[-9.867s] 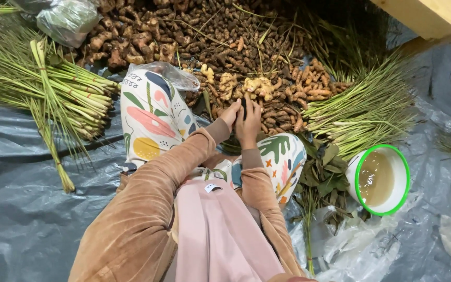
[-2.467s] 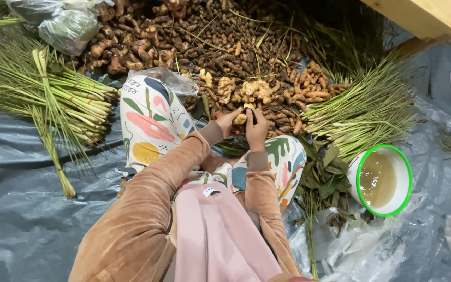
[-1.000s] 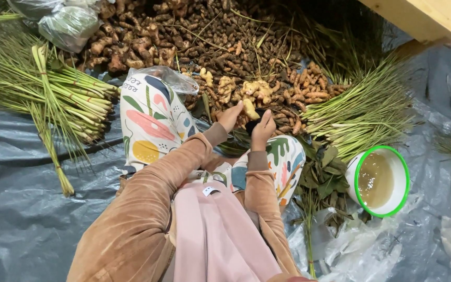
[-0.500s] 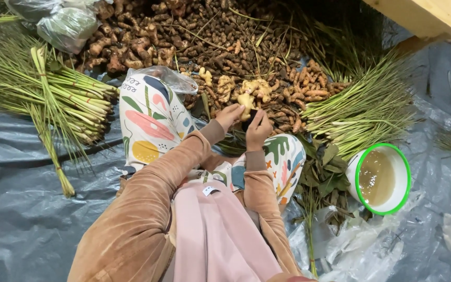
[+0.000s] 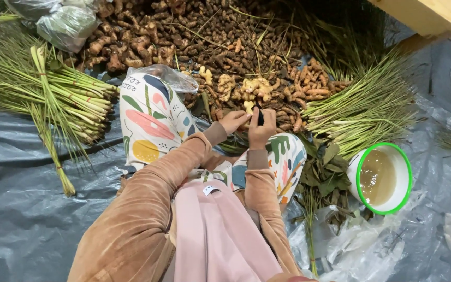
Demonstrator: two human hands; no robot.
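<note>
My left hand (image 5: pixel 234 121) holds a small pale yellow piece of root (image 5: pixel 248 107) in front of my knees. My right hand (image 5: pixel 261 128) is closed on a small dark knife (image 5: pixel 260 116) pressed against that root. Both hands touch each other above my patterned trousers (image 5: pixel 152 120). Just beyond them lies a heap of pale peeled root pieces (image 5: pixel 246 86) on a large pile of brown roots (image 5: pixel 210 42).
Bundles of lemongrass (image 5: pixel 53 99) lie at left and more green stalks (image 5: pixel 371 104) at right. A white bowl with a green rim (image 5: pixel 384 177) holding cloudy water stands at right, beside green leaves (image 5: pixel 324 177). Plastic bags (image 5: pixel 66 23) sit top left; grey sheeting (image 5: pixel 22 209) covers the floor.
My hands, briefly apart a second ago, have come back together on the root piece, with the knife against it.
</note>
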